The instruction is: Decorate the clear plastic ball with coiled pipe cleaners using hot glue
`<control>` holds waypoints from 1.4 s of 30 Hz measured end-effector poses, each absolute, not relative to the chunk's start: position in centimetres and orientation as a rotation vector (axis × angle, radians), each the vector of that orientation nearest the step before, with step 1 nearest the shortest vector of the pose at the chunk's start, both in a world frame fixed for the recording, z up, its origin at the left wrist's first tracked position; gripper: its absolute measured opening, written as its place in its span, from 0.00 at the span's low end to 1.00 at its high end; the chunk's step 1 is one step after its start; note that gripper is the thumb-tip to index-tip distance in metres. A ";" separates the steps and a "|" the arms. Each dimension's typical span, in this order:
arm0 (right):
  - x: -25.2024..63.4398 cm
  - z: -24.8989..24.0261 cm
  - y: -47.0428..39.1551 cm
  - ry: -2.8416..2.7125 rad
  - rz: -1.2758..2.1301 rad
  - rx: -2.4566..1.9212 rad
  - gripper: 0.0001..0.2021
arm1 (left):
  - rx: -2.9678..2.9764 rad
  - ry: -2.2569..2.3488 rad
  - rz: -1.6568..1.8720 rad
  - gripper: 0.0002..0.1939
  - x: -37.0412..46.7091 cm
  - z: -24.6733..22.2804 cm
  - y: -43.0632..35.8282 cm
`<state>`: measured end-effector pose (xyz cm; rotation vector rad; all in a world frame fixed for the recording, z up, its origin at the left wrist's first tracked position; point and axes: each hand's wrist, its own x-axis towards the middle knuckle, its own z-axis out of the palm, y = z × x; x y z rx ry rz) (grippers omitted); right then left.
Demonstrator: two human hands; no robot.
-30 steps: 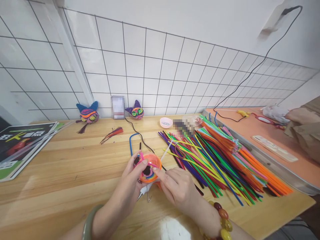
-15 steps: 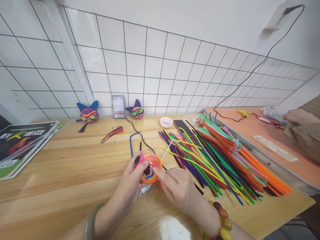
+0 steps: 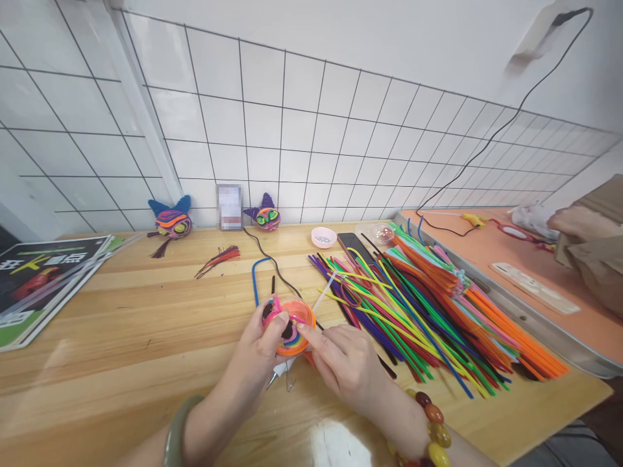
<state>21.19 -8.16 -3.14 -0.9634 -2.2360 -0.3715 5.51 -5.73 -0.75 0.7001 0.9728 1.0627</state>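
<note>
My left hand (image 3: 256, 353) is closed around a round pipe-cleaner craft piece (image 3: 298, 312), its thumb across the front. The piece has an orange rim, a clear reddish dome, and black, pink and blue coiled parts. My right hand (image 3: 348, 360) presses its index fingertip to the piece's right side; the other fingers are curled and the thumb is mostly hidden. Under my hands a tool with a white body and metal tip (image 3: 273, 376), apparently a glue gun, is largely covered. A whitish stick (image 3: 325, 290) juts out beyond them.
Many coloured pipe cleaners (image 3: 413, 311) spread over the right side. Behind them are a phone (image 3: 355, 248) and a pink bowl (image 3: 324, 238). Two eared pipe-cleaner crafts, one blue-eared (image 3: 174, 220), one purple-eared (image 3: 266, 216), stand by the wall. A magazine (image 3: 46, 279) lies left; another person's hand (image 3: 567, 219) shows far right.
My hands and the craft piece have hardly moved. A small dark scrap now shows below the reddish thread bundle. The other person's hand at the far right has shifted slightly.
</note>
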 end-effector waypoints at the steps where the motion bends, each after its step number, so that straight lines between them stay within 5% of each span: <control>1: 21.2 -3.2 -8.2 -2.235 -0.371 -0.965 0.15 | 0.703 0.980 1.063 0.23 5.5 -0.7 -5.7; 42: 20.1 -2.8 -8.4 -2.111 -0.453 -0.930 0.16 | 0.722 0.970 1.028 0.23 5.3 -1.3 -5.5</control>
